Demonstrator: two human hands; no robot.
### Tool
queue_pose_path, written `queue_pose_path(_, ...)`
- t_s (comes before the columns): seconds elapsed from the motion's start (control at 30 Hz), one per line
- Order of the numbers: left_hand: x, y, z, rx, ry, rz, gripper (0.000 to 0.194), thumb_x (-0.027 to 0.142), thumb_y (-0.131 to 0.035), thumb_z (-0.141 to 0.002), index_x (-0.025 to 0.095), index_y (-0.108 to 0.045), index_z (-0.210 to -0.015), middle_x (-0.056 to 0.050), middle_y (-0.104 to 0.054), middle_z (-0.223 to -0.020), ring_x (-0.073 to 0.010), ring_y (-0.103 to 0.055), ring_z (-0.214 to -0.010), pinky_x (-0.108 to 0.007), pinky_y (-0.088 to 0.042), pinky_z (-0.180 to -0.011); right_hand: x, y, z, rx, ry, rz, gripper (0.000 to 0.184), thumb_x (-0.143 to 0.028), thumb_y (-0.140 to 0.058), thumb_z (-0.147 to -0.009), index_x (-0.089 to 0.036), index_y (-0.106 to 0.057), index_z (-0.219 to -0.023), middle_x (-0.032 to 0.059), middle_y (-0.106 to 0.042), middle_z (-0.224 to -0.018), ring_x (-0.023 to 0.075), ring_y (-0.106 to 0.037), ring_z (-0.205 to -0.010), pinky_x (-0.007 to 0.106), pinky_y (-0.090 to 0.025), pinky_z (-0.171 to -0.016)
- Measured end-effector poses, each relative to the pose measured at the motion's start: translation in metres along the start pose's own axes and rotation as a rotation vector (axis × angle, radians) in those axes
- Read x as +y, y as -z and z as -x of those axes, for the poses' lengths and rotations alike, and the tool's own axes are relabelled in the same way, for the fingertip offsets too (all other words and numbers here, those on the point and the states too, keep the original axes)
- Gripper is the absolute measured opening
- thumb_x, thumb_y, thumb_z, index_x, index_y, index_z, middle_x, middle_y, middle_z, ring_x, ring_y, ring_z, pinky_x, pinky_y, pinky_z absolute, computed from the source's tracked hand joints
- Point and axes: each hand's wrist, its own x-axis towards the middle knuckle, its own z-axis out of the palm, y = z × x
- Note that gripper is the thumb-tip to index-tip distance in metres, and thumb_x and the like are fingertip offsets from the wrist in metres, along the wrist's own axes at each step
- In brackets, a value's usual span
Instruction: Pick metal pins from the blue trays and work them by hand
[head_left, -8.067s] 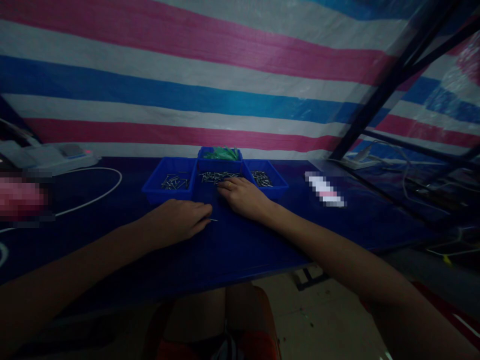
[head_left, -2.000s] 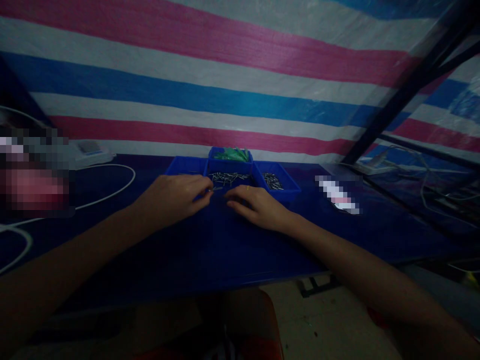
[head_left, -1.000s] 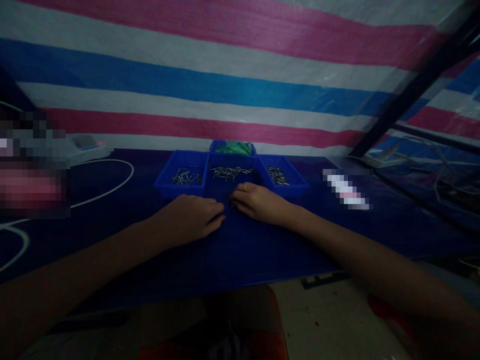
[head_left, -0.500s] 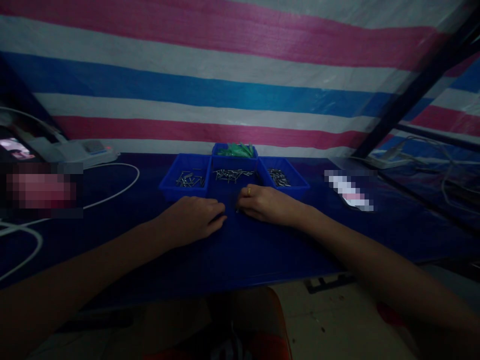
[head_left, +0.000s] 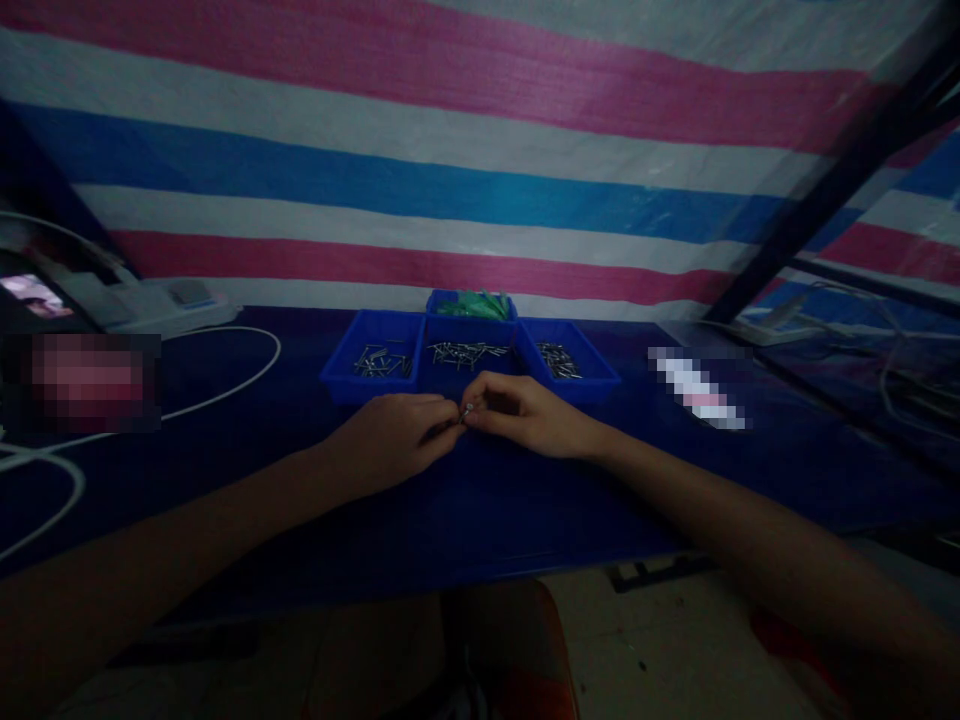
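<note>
Just in front of the blue bins, my left hand and my right hand meet fingertip to fingertip. Pinched between them is a small shiny metal piece, mostly covered by the fingers. Beyond the hands lies a pile of thin metal pins, with a blue bin to either side. Similar loose pins lie in the left blue bin, and more are heaped in the right blue bin. My right hand is close to the right bin's front edge.
Green packets fill a back blue bin. A pixelated pale object lies right on the blue table. At left are a white cable, a pale device and a blurred reddish object. Striped sheeting hangs behind.
From apart half a second ago, my hands have come together; the right moved left and its thumb now shows. The metal piece now shows between the fingertips. Bins stay put.
</note>
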Motion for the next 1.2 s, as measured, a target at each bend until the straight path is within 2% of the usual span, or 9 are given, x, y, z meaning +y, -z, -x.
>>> queue_pose_path(0.23,-0.001,0.003,0.001,-0.042,-0.023,-0.168,0.023,0.023,-0.038,-0.087,0.016,-0.053,-0.071,0.000,-0.058,-0.065,-0.0113,-0.055,-0.059,-0.023,-0.035,-0.054,-0.004,0.008,0.003,-0.049,0.024,0.263,0.020,-0.032,-0.051,-0.085,-0.014,-0.057,-0.091,-0.0007,-0.057,-0.074,0.0086,-0.052,-0.066,0.022,-0.040,-0.060)
queue_pose_path(0.37,-0.003,0.002,0.002,-0.025,-0.010,-0.182,0.024,0.027,-0.037,-0.089,0.017,-0.055,-0.078,0.000,-0.060,-0.071,-0.0124,-0.057,-0.064,-0.024,-0.038,-0.058,-0.005,0.011,0.003,-0.028,0.068,0.464,0.019,-0.026,-0.045,-0.087,-0.013,-0.059,-0.092,0.0002,-0.059,-0.075,0.0082,-0.052,-0.066,0.022,-0.039,-0.062)
queue_pose_path(0.5,-0.002,0.001,0.003,0.042,0.014,-0.151,0.025,0.031,-0.037,-0.090,0.018,-0.057,-0.090,-0.001,-0.061,-0.080,-0.0132,-0.059,-0.073,-0.024,-0.041,-0.063,-0.003,0.014,0.003,-0.049,0.093,0.617,0.020,-0.022,-0.044,-0.088,-0.013,-0.059,-0.095,0.0029,-0.062,-0.082,0.0096,-0.055,-0.072,0.022,-0.039,-0.067)
queue_pose_path(0.67,-0.002,-0.002,0.003,0.104,-0.028,-0.126,0.023,0.030,-0.041,-0.088,0.017,-0.059,-0.090,-0.001,-0.061,-0.081,-0.0119,-0.058,-0.073,-0.022,-0.042,-0.063,-0.002,0.011,0.002,-0.102,0.111,0.637,0.021,-0.023,-0.043,-0.089,-0.012,-0.059,-0.096,0.0044,-0.063,-0.085,0.0105,-0.057,-0.075,0.023,-0.040,-0.069)
queue_pose_path(0.87,-0.002,0.002,0.001,0.209,-0.036,-0.059,0.017,0.028,-0.047,-0.086,0.017,-0.059,-0.090,0.000,-0.060,-0.080,-0.0095,-0.056,-0.069,-0.020,-0.042,-0.060,-0.006,0.012,0.005,-0.013,0.155,0.702,0.021,-0.026,-0.044,-0.089,-0.014,-0.059,-0.097,0.0028,-0.062,-0.082,0.0109,-0.057,-0.075,0.023,-0.040,-0.068)
queue_pose_path(1.0,0.000,0.004,0.000,0.251,-0.113,0.000,0.016,0.024,-0.045,-0.086,0.017,-0.059,-0.090,-0.001,-0.060,-0.084,-0.0095,-0.057,-0.077,-0.019,-0.044,-0.069,-0.007,0.009,0.006,-0.008,0.210,0.721,0.020,-0.029,-0.046,-0.088,-0.014,-0.059,-0.090,0.0021,-0.060,-0.076,0.0106,-0.055,-0.072,0.022,-0.039,-0.066)
queue_pose_path(1.1,0.002,0.002,0.000,0.262,-0.161,0.034,0.015,0.021,-0.045,-0.085,0.016,-0.058,-0.091,-0.003,-0.060,-0.092,-0.0100,-0.058,-0.082,-0.019,-0.045,-0.072,-0.007,0.007,0.006,-0.034,0.229,0.742,0.020,-0.028,-0.048,-0.088,-0.012,-0.059,-0.085,0.0026,-0.059,-0.074,0.0105,-0.054,-0.069,0.022,-0.038,-0.065)
queue_pose_path(1.2,0.003,0.001,0.001,0.222,-0.086,0.057,0.012,0.018,-0.048,-0.080,0.016,-0.056,-0.089,0.000,-0.062,-0.085,-0.0089,-0.058,-0.071,-0.018,-0.044,-0.063,-0.008,0.009,0.006,-0.044,0.201,0.745,0.022,-0.033,-0.050,-0.086,-0.013,-0.059,-0.085,0.0022,-0.059,-0.073,0.0106,-0.054,-0.068,0.023,-0.038,-0.064)
